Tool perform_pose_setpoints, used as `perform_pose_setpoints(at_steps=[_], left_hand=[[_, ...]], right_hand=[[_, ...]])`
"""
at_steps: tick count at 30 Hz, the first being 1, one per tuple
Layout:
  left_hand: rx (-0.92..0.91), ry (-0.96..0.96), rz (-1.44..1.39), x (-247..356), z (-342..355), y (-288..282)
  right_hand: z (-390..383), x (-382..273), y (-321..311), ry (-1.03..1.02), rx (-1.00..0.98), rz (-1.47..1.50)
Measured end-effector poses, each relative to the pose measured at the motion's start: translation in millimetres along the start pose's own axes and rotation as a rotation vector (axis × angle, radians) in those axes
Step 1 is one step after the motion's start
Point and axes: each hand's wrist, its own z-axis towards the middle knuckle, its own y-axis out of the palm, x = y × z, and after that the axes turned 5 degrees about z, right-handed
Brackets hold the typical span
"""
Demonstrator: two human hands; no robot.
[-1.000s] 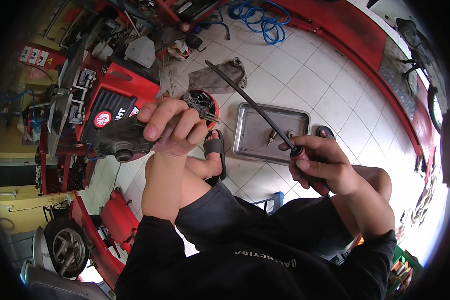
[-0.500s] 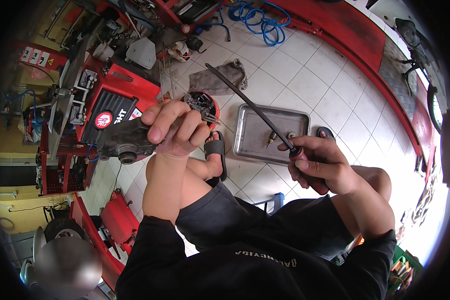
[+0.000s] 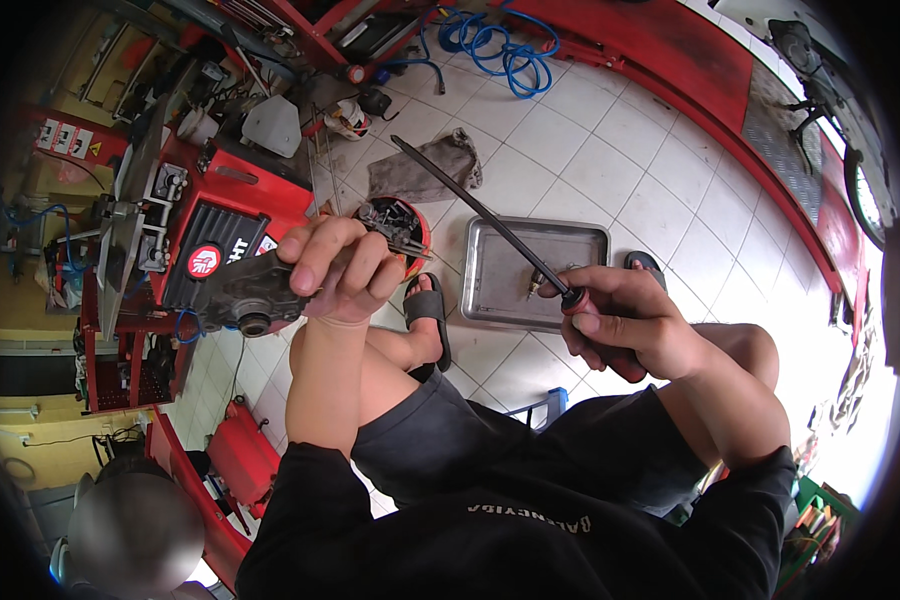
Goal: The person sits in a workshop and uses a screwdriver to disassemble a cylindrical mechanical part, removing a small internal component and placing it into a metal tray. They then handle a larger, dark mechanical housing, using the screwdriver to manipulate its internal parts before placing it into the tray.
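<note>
My left hand is closed around the edge of a dark, greasy cast-metal part with a round hollow boss on its near side. In my right hand is a screwdriver with a long dark shaft and a red-and-black handle, partly hidden by the fingers. Its shaft slants up and to the left, and the tip is apart from the metal part. Below the screwdriver, a metal tray stands on the floor. Small metal pieces lie in it, partly covered by the shaft and my fingers.
A red bucket of metal parts stands left of the tray, with a grey rag beyond it. Red machinery rises at the left. A coiled blue hose lies at the back, near a long red platform.
The whole view has shifted slightly. Both hands keep their grips on the metal part and the screwdriver, and the shaft covers more of the small pieces in the tray.
</note>
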Motion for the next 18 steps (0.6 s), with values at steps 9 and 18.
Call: perform_pose_setpoints(at_steps=[9,18], left_hand=[[0.070,-0.033,0.268,-6,7,-6],[0.340,-0.209,0.945,-32,8,-47]], right_hand=[[-7,-2,-3,0.004,0.079,-0.002],[-2,-8,-24,-0.165,0.339,0.126]])
